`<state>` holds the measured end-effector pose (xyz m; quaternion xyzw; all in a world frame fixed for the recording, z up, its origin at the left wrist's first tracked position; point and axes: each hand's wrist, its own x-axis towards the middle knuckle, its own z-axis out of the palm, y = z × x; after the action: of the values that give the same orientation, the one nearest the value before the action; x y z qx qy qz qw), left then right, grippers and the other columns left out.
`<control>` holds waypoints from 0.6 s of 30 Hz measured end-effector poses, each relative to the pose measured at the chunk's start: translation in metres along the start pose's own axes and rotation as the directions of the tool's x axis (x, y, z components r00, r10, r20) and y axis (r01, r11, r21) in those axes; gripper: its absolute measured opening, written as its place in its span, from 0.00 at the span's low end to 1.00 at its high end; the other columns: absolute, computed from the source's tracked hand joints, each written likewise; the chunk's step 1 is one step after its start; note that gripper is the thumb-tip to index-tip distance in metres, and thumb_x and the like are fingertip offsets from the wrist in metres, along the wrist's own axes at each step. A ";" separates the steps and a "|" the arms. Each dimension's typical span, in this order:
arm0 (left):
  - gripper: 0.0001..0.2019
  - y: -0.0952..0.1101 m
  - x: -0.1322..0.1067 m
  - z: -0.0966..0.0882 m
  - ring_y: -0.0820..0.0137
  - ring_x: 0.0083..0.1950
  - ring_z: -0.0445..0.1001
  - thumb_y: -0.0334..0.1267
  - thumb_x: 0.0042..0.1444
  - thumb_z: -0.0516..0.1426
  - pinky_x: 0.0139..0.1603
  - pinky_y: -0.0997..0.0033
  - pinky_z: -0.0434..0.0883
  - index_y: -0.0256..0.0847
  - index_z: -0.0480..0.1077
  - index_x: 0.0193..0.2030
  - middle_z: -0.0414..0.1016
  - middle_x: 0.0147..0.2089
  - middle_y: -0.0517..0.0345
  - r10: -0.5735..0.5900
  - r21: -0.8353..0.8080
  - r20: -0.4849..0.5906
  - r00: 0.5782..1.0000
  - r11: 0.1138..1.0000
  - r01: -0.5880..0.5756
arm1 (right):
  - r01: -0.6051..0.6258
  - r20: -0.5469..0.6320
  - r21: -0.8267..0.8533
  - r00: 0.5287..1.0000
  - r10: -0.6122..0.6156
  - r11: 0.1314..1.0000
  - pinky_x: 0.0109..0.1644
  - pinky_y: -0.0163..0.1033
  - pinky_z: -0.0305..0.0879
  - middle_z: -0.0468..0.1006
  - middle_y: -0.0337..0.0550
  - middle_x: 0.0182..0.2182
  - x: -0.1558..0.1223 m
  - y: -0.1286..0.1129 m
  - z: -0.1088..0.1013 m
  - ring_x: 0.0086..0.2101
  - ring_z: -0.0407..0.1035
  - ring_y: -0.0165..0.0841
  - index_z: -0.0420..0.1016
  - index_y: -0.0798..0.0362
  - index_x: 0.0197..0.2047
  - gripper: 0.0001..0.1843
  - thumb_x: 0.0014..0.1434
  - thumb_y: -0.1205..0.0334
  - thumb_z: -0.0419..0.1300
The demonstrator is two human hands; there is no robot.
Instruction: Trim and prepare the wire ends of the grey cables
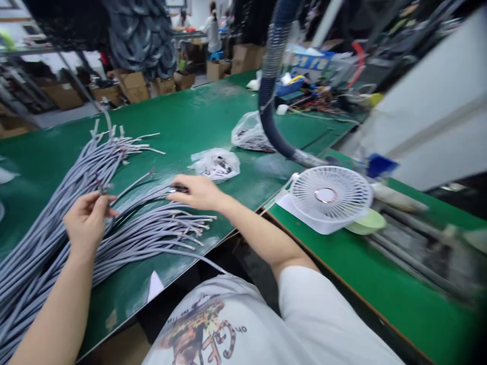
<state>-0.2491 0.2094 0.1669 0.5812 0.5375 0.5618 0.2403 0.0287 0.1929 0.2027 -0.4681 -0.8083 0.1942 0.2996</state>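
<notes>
My left hand (87, 220) is closed in a pinch on the end of a grey cable (111, 223), where thin coloured wires show above the fingertips. To its right, my right hand (198, 192) is closed around a small dark tool (179, 188) with a shiny metal part; its exact kind is hidden by the fingers. Beneath and around both hands lies a large bundle of grey cables (49, 243). Many of their ends (190, 223) are stripped, showing pale tips, and point to the right and away from me.
Beyond my right hand are a clear plastic bag of small dark parts (218, 165) and a second bag (251, 133). A flexible dark hose (268, 96) hangs over the green table (182, 114). On the right stand a white fan (331, 195) and a pale green bowl (367, 223).
</notes>
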 end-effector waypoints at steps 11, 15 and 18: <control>0.19 -0.056 0.064 0.034 0.77 0.29 0.76 0.30 0.51 0.56 0.30 0.77 0.72 0.32 0.67 0.52 0.74 0.51 0.43 -0.288 0.108 0.102 0.952 0.955 0.277 | -0.283 -0.079 -0.414 0.958 0.275 0.865 0.35 0.37 0.61 0.76 0.44 0.35 -0.081 0.097 -0.024 0.34 0.70 0.35 0.76 0.50 0.46 0.16 0.60 0.52 0.56; 0.21 -0.071 0.066 0.040 0.68 0.37 0.77 0.36 0.49 0.58 0.40 0.69 0.74 0.33 0.71 0.51 0.76 0.49 0.46 -0.299 0.326 0.261 0.918 0.922 0.207 | -0.238 -0.092 -0.467 0.971 0.220 0.852 0.37 0.37 0.61 0.75 0.46 0.35 -0.085 0.112 -0.017 0.37 0.69 0.37 0.76 0.51 0.47 0.16 0.61 0.53 0.55; 0.22 -0.074 0.064 0.038 0.64 0.45 0.77 0.41 0.50 0.58 0.49 0.65 0.72 0.34 0.72 0.51 0.77 0.49 0.47 -0.259 0.379 0.345 0.902 0.918 0.119 | -0.258 -0.141 -0.507 0.966 0.217 0.822 0.39 0.40 0.61 0.75 0.50 0.36 -0.084 0.128 -0.016 0.38 0.67 0.40 0.76 0.53 0.47 0.16 0.61 0.54 0.55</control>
<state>-0.2537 0.3017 0.1172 0.6582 0.6249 0.3046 0.2891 0.1534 0.1819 0.1136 -0.6356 -0.7538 -0.0143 0.1659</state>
